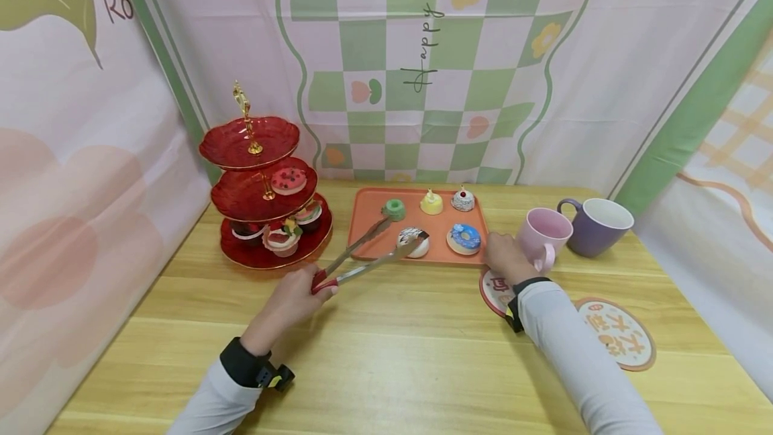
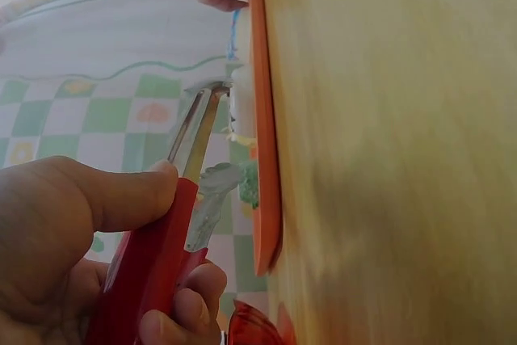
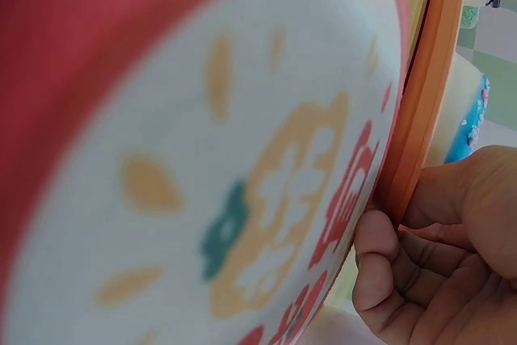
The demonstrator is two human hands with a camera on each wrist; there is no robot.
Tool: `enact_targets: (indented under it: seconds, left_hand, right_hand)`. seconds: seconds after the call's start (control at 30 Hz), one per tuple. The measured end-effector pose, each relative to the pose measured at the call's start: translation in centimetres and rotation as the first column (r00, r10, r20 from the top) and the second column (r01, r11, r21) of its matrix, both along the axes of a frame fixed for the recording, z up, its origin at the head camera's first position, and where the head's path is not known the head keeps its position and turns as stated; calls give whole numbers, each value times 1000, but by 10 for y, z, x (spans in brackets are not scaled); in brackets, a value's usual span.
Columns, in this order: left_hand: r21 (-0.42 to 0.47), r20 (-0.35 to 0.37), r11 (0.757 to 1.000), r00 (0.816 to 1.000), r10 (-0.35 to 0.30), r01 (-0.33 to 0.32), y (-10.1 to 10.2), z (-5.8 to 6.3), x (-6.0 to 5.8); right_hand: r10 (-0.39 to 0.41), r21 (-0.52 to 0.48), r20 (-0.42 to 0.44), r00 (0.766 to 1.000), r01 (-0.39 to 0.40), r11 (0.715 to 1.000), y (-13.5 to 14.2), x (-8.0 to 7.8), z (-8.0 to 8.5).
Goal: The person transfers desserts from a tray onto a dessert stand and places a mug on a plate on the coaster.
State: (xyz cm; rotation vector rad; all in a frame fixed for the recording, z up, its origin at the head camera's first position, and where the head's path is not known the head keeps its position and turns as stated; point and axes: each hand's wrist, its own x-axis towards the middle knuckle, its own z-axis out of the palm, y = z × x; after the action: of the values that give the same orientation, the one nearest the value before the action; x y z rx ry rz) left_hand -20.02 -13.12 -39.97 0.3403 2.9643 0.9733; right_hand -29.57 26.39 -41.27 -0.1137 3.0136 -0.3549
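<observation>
My left hand (image 1: 294,301) grips a pair of tongs (image 2: 149,272) by the red handles, thumb on one side and fingers curled on the other. The tongs' arms are spread, one tip beside a green ring-shaped pastry (image 1: 394,209), the other over a white round donut (image 1: 409,239) with dark stripes. Both pastries sit on an orange tray (image 1: 374,201), with a blue-iced donut (image 1: 464,239), a small yellow cake (image 1: 431,203) and a white cake topped with a cherry (image 1: 463,200). My right hand (image 1: 506,257) pinches the tray's near right corner between thumb and fingers.
A red three-tier stand (image 1: 241,203) at the left bears a pink pastry (image 1: 288,180) and several cupcakes (image 1: 282,240). Right of the tray stand a pink mug (image 1: 546,232) and a purple mug (image 1: 594,227). One round coaster (image 1: 496,292) lies under my right wrist, another coaster (image 1: 622,334) further right.
</observation>
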Motion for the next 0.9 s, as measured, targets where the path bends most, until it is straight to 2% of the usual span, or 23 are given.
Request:
enact_targets:
  seconds: [0.1, 0.47, 0.7, 0.9]
  left_hand:
    - [19, 16, 1000, 1000, -17, 17, 3, 0, 0]
    - [2, 83, 998, 995, -59, 59, 11, -2, -1]
    - [-19, 49, 997, 996, -80, 81, 12, -1, -1]
    - [-117, 17, 992, 998, -55, 57, 14, 3, 0]
  right_hand:
    - [-1, -1, 2, 1000, 1, 1000, 0, 0, 0]
    - [-18, -5, 20, 1000, 18, 1000, -1, 1, 1]
    - [-9, -12, 11, 1000, 9, 1000, 0, 2, 2]
    - [-11, -20, 15, 1000, 12, 1000, -1, 2, 1]
